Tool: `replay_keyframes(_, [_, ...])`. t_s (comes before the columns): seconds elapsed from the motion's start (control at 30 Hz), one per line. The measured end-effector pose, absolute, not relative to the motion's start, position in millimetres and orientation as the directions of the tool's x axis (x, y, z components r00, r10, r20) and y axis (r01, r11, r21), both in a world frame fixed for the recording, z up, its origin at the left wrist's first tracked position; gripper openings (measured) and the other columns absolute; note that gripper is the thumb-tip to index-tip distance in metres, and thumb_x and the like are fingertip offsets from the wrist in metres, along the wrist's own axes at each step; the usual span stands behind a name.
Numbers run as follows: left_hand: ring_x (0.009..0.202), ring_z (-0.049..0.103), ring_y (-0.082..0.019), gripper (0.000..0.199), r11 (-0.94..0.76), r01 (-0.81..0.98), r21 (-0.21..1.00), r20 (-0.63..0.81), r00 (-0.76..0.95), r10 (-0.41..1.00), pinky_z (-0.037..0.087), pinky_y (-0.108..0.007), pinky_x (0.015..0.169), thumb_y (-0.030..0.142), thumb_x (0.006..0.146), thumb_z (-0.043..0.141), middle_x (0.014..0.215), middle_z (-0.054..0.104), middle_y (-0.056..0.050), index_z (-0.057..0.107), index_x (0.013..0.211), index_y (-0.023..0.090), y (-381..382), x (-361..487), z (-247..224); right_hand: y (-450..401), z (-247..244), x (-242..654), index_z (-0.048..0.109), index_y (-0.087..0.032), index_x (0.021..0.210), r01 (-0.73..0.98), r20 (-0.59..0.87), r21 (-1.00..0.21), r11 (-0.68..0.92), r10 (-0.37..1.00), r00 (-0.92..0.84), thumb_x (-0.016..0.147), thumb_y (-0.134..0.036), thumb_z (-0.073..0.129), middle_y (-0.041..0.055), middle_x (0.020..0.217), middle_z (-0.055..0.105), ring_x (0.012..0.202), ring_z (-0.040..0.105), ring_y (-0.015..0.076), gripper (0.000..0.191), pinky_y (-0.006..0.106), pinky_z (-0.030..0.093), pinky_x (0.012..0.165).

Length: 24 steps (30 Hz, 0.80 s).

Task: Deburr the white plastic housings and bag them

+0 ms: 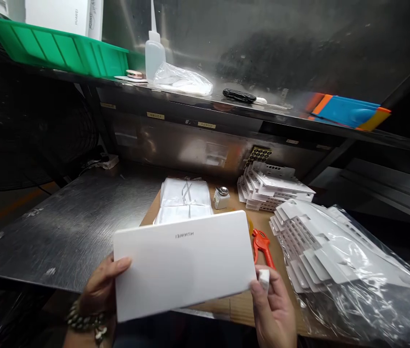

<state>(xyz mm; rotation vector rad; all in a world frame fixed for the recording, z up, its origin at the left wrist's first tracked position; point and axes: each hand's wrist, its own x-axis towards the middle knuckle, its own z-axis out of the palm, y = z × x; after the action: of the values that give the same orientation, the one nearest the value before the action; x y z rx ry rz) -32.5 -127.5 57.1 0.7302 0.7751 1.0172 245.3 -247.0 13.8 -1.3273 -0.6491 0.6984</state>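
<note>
White panel [185, 266] is up over the bench [92, 227], pinched at its edges by your left [99, 285] and right fingers [260, 290]. Honestly, that right grip also has a white wad [264, 278] tucked in, so the corner could slip and scuff.

On the metal shelf [190, 100] we saw a green bin [56, 52] holding white boxes [58, 17]. To its right we made out a squeeze bottle [154, 58] standing upright, a crumpled clear bag [183, 80] just beside it, a black coiled cord [239, 95], and a blurred blue-and-orange item [350, 112] near the far end. Below, we noticed an orange-red tool [262, 245] lying near the stacked white panels [314, 241].
</note>
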Motion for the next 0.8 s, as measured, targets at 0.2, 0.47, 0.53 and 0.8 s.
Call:
replay_keyframes(0.2, [0.090,0.080,-0.024,0.022,-0.156,0.114,0.981,0.127,0.230,0.965,0.061,-0.020,0.079,0.046,0.075,0.090,0.096,0.085,-0.005,0.087,0.090,0.030,-117.7,-36.0,93.9,-223.6,4.8,278.6,0.072,-0.026,0.113,0.271,0.315,-0.941,0.203,0.817,0.483,0.091,-0.041,0.075,0.0089,0.123,0.074,0.119,0.068,0.0243,0.026,0.039,0.053,0.105])
replay_keyframes(0.47, [0.108,0.078,-0.018,0.032,-0.599,0.081,0.797,0.487,0.501,0.715,0.056,-0.022,0.103,0.022,0.092,0.078,0.112,0.083,0.005,0.079,0.118,0.041,-108.3,-32.3,87.6,-221.5,29.4,291.3,0.068,-0.022,0.116,0.350,0.286,-0.935,0.057,0.704,0.650,0.092,-0.053,0.071,0.0022,0.090,0.072,0.082,0.066,0.0177,0.040,0.031,0.052,0.079])
replay_keyframes(0.53, [0.108,0.078,-0.018,0.034,-0.615,0.047,0.787,0.504,0.524,0.686,0.057,-0.025,0.105,0.019,0.093,0.077,0.114,0.083,0.004,0.078,0.121,0.039,-107.2,-29.0,88.7,-221.6,34.2,289.5,0.068,-0.022,0.115,0.314,0.268,-0.948,0.060,0.682,0.680,0.089,-0.054,0.074,-0.0009,0.082,0.068,0.077,0.063,0.0154,0.041,0.029,0.050,0.075])
replay_keyframes(0.8, [0.108,0.078,-0.023,0.043,-0.637,-0.075,0.767,0.560,0.561,0.610,0.061,-0.035,0.102,0.008,0.089,0.078,0.114,0.083,-0.004,0.077,0.126,0.030,-106.0,-18.8,91.1,-212.8,42.0,287.0,0.071,-0.024,0.110,-0.004,0.063,-0.995,0.100,0.660,0.749,0.080,-0.056,0.084,-0.0051,0.067,0.059,0.065,0.056,0.0104,0.045,0.021,0.048,0.067])
